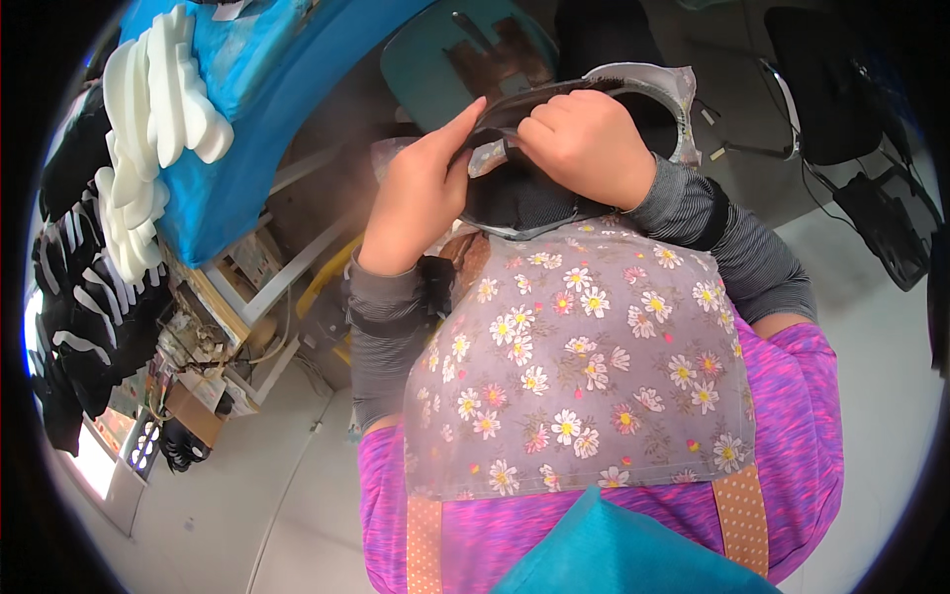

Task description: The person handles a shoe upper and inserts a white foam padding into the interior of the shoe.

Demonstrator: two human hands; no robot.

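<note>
A black fabric piece with a mesh-like patch and a rimmed opening, in shape like a shoe upper (524, 198), is held up above my lap between both hands. My left hand (421, 193) grips its left edge, index finger pointing up and thumb along the inner side. My right hand (591, 147) is closed over the far rim, knuckles up, its fingertips hidden. Behind it a curved edge of patterned cloth shows at the right. A grey apron with daisies (584, 366) covers my lap just below the piece.
At the left, a blue-covered surface (233, 139) carries a stack of white sole-shaped pieces (158, 94). Several black shoe-like items (79, 317) are packed below them. A teal stool (426, 64) is ahead, a black chair (826, 94) at the far right, and a cluttered shelf (213, 307) left.
</note>
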